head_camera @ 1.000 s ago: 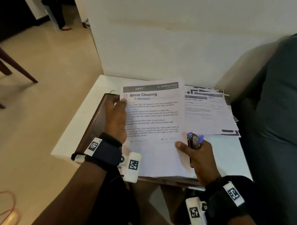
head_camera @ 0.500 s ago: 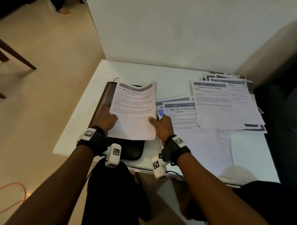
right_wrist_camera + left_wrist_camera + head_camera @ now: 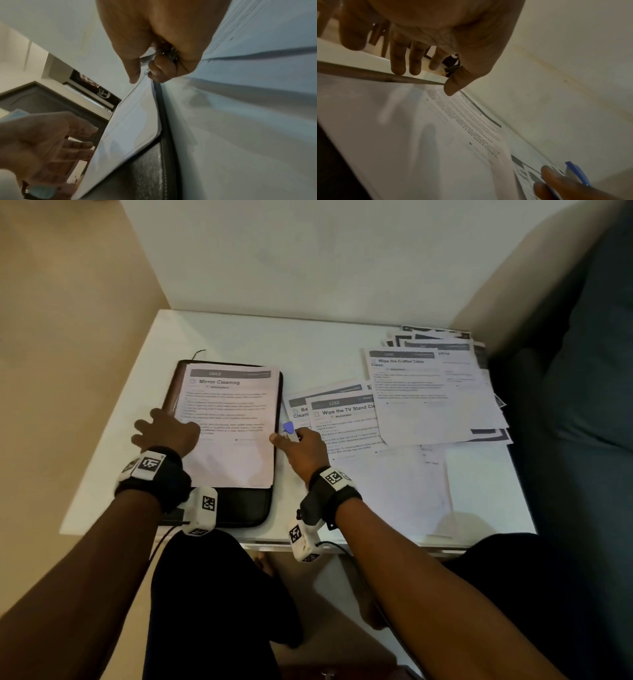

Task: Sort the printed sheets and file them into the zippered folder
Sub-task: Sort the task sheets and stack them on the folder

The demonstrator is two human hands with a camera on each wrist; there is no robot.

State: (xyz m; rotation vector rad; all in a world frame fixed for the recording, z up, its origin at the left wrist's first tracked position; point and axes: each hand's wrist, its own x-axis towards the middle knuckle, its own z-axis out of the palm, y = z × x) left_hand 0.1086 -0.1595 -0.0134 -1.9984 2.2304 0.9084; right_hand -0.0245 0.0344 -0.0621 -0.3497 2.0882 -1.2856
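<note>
A printed sheet headed "Mirror Cleaning" lies flat on the dark zippered folder, which is on the left part of the white table. My left hand is spread at the sheet's left edge. In the left wrist view the thumb touches the sheet and the fingers reach past the folder's edge. My right hand is at the folder's right edge, curled round a small blue stapler; its thumb points at the sheet's edge.
Loose printed sheets lie to the right: "Wipe the TV Stand", a fanned pile topped by "Wipe the Coffee Table Clean", and a blank-side sheet. A wall stands behind the table and a grey sofa on the right.
The "Mirror Cleaning" sheet, held up in both hands before, has come down flat onto the folder. My left hand has let go and spread open.
</note>
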